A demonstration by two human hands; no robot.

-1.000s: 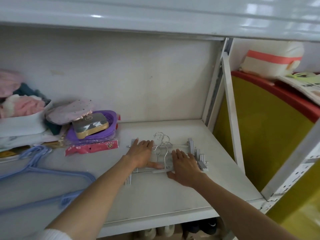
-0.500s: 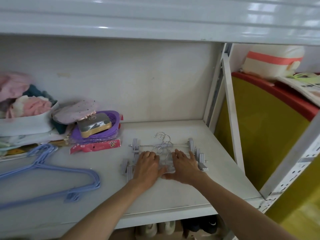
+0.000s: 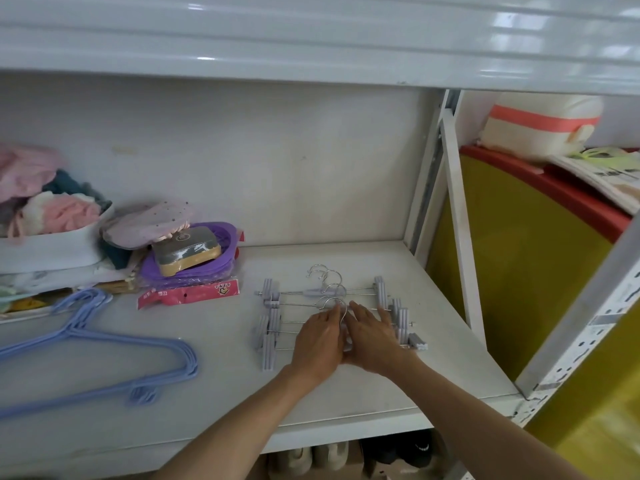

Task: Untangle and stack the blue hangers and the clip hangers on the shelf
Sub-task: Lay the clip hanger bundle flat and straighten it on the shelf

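Observation:
Several grey clip hangers (image 3: 379, 292) with metal hooks lie in an overlapping stack on the white shelf (image 3: 214, 403), right of centre. Both hands rest on the front hanger of that stack. My left hand (image 3: 317, 341) has its fingertips at the front hanger's hook. My right hand (image 3: 372, 337) lies beside it with fingers spread over the bars, and the thumbs meet at the hanger's middle. The blue hangers (image 3: 138, 341) lie nested in a flat stack on the shelf's left side, apart from both hands.
A purple packet with a boxed item (image 3: 188, 252) and a red packet (image 3: 188, 294) sit behind the hangers. A white bin of cloths (image 3: 48, 251) stands far left. A shelf post (image 3: 460, 220) borders the right; shoes show below the shelf.
My left hand slid from the back of the clip hanger stack toward the front and right, meeting my right hand at the front hanger's middle. The stack looks more squared.

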